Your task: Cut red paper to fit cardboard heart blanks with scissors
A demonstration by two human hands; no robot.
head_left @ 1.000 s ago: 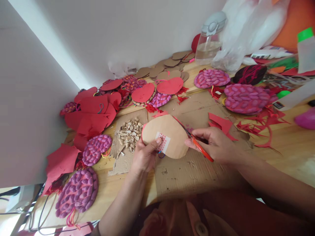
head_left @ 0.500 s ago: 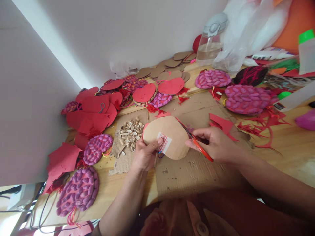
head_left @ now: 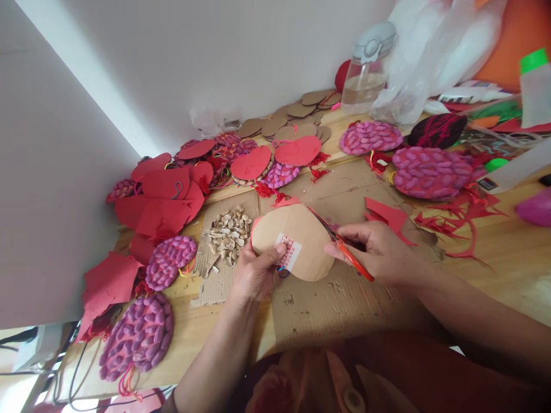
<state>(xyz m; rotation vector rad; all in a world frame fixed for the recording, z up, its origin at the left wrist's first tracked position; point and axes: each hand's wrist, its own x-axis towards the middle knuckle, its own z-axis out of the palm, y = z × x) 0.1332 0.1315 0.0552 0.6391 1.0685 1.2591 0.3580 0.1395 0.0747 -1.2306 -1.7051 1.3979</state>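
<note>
My left hand [head_left: 258, 267] grips a rounded brown cardboard piece [head_left: 301, 229] by its lower left side, thumb on top beside a printed white label [head_left: 289, 252]. Red paper [head_left: 286, 202] shows along the cardboard's upper and left edges. In my right hand [head_left: 374, 252] is a pair of scissors [head_left: 355, 261] with orange handles. Their dark blades lie along the upper right edge of the cardboard. A bit of blue cord shows below my left thumb.
Peanut shells [head_left: 228, 235] lie in a heap left of my hands. Red paper pieces [head_left: 159, 201] and purple shell-covered discs [head_left: 138, 335] spread along the left. A water bottle [head_left: 365, 71] stands at the back; red scraps [head_left: 387, 215] and another purple disc [head_left: 433, 172] are right.
The cardboard piece has shifted slightly to the right and tilted a little in my left hand. My right hand and the scissors stay almost in place.
</note>
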